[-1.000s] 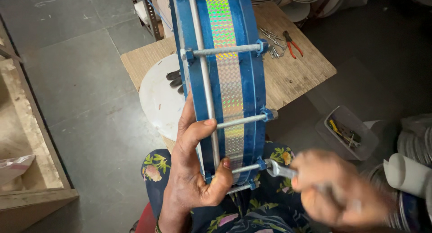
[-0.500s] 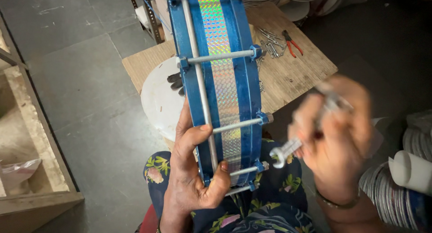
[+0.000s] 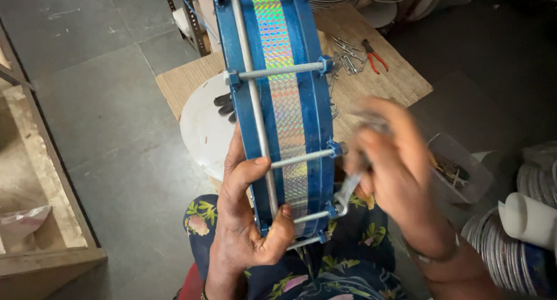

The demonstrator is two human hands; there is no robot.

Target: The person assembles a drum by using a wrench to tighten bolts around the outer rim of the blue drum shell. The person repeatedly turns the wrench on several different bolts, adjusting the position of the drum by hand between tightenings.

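Standing on edge over the person's lap, a round blue-painted drum frame [image 3: 278, 108] shows a glittering holographic foil band down its middle and 3 threaded silver tension rods across its width, each ending in a blue lug. The left hand [image 3: 246, 219] clamps the frame's lower rim, its fingers curled over the near side and the thumb pressed against the foil strip beside the lowest rod. The right hand [image 3: 394, 166], blurred, is closed around a flat silver metal wrench [image 3: 346, 191] whose head sits at the lug on the frame's right edge; how tightly it grips I cannot tell.

Behind the frame lies a rough woven-fibre board [image 3: 371, 74]. A smooth white round disc [image 3: 203, 126] rests at its left edge, with dark bolts on it. Near the board's far right corner lie red-handled pliers [image 3: 374, 52] beside a loose heap of silver metal hooks [image 3: 347, 59]. Off the board's right edge stands a clear plastic tub [image 3: 458, 169] holding small tools, and beyond it stacks of shiny rimmed discs [image 3: 505, 248].
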